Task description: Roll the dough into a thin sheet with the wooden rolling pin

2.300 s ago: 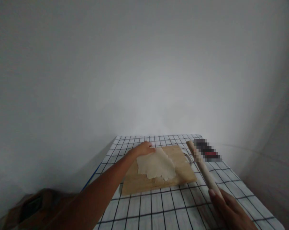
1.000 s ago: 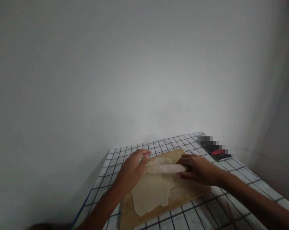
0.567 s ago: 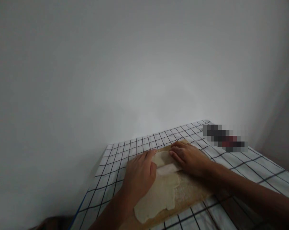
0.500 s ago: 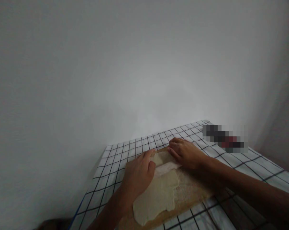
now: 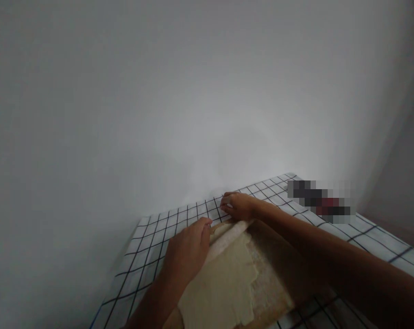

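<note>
A flattened sheet of pale dough point(image 5: 220, 285) lies on a wooden board point(image 5: 270, 292). Across its far part runs a pale, flour-dusted rolling pin point(image 5: 229, 238), set at a slant. My left hand point(image 5: 189, 244) is closed over the pin's left end, its thumb side toward the dough. Near the board's far edge, my right hand point(image 5: 237, 205) has bent fingers, and the pin's right end passes under its palm and wrist. The undersides of both hands are hidden. A little dough shows beyond the pin.
A white tablecloth with black grid lines point(image 5: 143, 256) covers the table. Along its right side lies a blurred-out dark and red item point(image 5: 320, 201). A plain pale wall point(image 5: 207, 100) rises behind the table.
My right hand has moved away from me and left, past the board's far edge. My left hand has shifted slightly left. The board and pin now sit at a steeper slant.
</note>
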Demonstrator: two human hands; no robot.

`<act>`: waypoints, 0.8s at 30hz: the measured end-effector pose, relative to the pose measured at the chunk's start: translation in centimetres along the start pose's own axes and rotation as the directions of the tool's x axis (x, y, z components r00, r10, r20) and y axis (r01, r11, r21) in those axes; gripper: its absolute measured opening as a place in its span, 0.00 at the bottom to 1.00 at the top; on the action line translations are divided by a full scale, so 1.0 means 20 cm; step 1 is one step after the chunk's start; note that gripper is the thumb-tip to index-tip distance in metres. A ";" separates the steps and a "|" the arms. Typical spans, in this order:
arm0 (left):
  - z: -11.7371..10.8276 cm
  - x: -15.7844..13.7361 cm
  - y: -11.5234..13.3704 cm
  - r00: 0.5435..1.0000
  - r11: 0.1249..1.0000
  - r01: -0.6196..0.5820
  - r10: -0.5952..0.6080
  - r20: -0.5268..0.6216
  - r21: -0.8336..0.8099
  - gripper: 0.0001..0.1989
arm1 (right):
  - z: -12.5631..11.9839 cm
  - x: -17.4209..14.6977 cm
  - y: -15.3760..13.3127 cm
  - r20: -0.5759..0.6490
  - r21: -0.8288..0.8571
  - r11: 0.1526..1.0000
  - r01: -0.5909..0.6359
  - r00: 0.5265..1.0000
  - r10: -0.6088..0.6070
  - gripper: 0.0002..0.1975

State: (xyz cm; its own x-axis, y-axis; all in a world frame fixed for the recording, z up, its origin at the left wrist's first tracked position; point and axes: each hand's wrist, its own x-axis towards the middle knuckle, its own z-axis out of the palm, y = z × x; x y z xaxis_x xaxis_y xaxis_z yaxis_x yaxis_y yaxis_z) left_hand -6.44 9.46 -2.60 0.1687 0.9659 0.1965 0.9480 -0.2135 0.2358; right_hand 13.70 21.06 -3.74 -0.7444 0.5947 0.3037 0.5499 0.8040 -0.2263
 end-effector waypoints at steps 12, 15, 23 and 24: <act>0.04 -0.08 0.01 0.970 0.971 -0.239 0.240 -0.040 0.026 0.22 | -0.03 -0.35 -0.21 -0.052 -0.072 0.979 -0.193 0.981 0.189 0.18; 0.02 -0.11 0.03 0.961 0.962 -0.274 0.274 -0.023 0.021 0.23 | -0.04 -0.45 -0.33 -0.117 -0.117 0.969 -0.217 0.972 0.204 0.19; 0.07 -0.21 0.04 0.930 0.935 -0.350 0.354 -0.097 0.058 0.24 | 0.00 -0.58 -0.51 -0.244 -0.140 0.945 -0.294 0.936 0.255 0.22; 0.07 -0.21 0.04 0.935 0.941 -0.333 0.338 -0.106 0.065 0.24 | -0.01 -0.56 -0.48 -0.236 -0.140 0.947 -0.289 0.939 0.252 0.22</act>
State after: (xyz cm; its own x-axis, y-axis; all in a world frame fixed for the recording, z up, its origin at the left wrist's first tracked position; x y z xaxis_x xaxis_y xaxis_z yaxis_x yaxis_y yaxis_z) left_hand -5.99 5.36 -4.56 0.4500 0.8154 0.3642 0.8530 -0.5132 0.0948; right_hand 16.77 6.60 -4.85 -0.4709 0.7610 0.4463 0.7890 0.5896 -0.1727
